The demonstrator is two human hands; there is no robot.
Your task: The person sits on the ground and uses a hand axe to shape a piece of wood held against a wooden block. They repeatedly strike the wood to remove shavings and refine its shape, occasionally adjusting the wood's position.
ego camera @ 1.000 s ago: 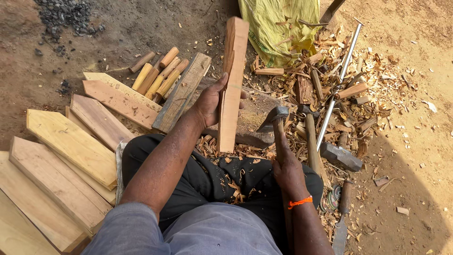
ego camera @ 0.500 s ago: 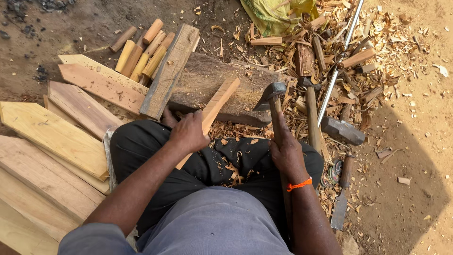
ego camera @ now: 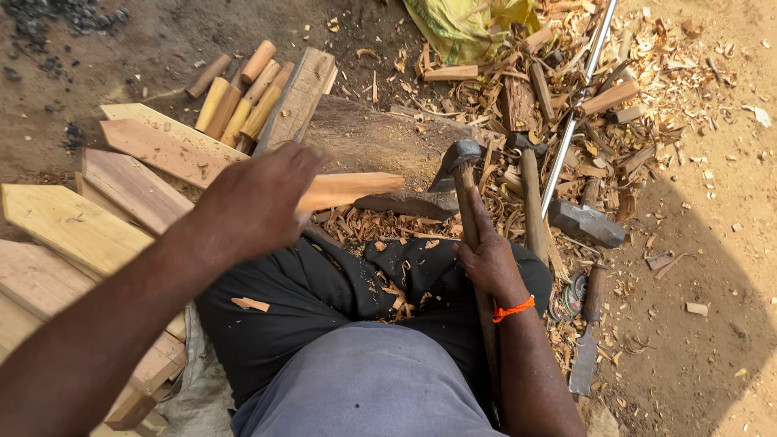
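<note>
We look down on a seated person working wood on bare earth. The left hand (ego camera: pixel 257 198), blurred, is closed around one end of a short wooden billet (ego camera: pixel 350 189); its fingers wrap the pale, smooth-cut piece, which lies nearly level and points to the right, its far end over the chopping block (ego camera: pixel 380 146). That block is a broad, dark, rough-grained slab, scarred on top. The right hand (ego camera: pixel 486 257), with an orange thread (ego camera: pixel 515 308) at the wrist, is clamped on the long wooden handle of an axe (ego camera: pixel 463 162); the thumb runs up along the shaft, and the grey metal head rests on the right edge of the block, just beside the billet's tip without visibly touching it.

To the left lie flat, wedge-shaped planks (ego camera: pixel 77 226) of light yellowish wood, stacked and overlapping, with clean sawn faces. Behind them we see a bundle of round pegs (ego camera: pixel 243 97), tan and cylindrical, and a squared grey-brown bar (ego camera: pixel 298 99) leaning across the block. To the right a second wooden-handled tool (ego camera: pixel 530 198) lies parallel to the axe, near a blocky steel hammer head (ego camera: pixel 584 222) on a thin bright metal rod (ego camera: pixel 576 105). Curled shavings and splintered chips (ego camera: pixel 615 121) litter the ground there and the dark cloth over the lap (ego camera: pixel 356 283). A crumpled yellow-green sack (ego camera: pixel 461 28) sits at the top edge.
</note>
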